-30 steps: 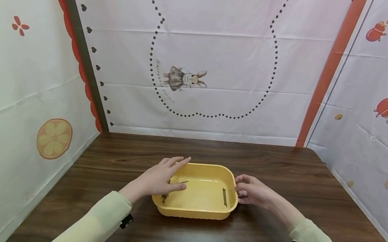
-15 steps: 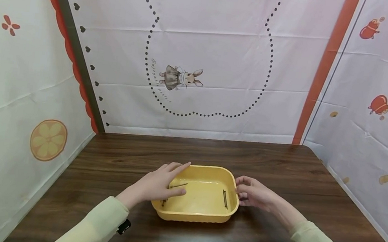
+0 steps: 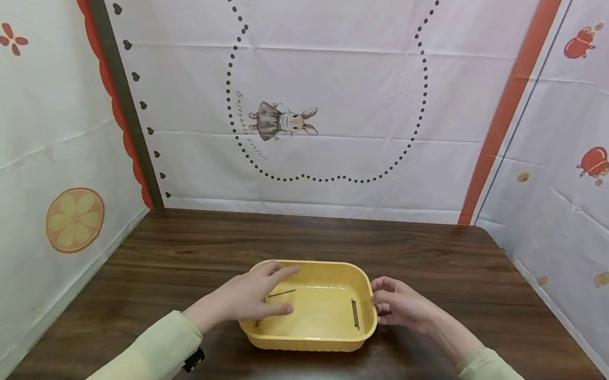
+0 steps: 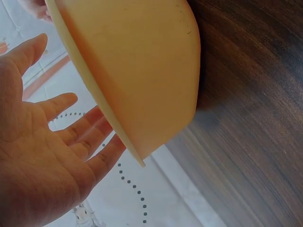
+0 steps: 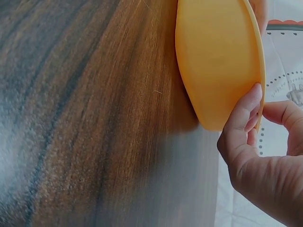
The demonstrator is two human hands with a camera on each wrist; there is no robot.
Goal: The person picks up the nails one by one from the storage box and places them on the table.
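Observation:
A shallow yellow plastic basin point(image 3: 316, 344) sits on the dark wooden table. My right hand point(image 3: 401, 304) pinches its right rim, thumb on one side and fingers on the other, as the right wrist view also shows. Over the left end of the basin hovers my left hand point(image 3: 249, 292), fingers spread and holding nothing that I can see. Two thin dark rods point(image 3: 355, 314) lie side by side inside at the right. Another thin dark rod point(image 3: 282, 293) lies near my left thumb. What lies beneath the left hand is mostly hidden.
The brown wood-grain table point(image 3: 194, 234) surrounds the basin. White printed cloth point(image 3: 348, 95) stands behind the table, with further cloth on the left and right sides. A black device is strapped at each wrist.
My left index finger has come down toward the basin, and the hand covers more of the dark pieces at the left. The right hand keeps its hold on the rim. The view has shifted slightly.

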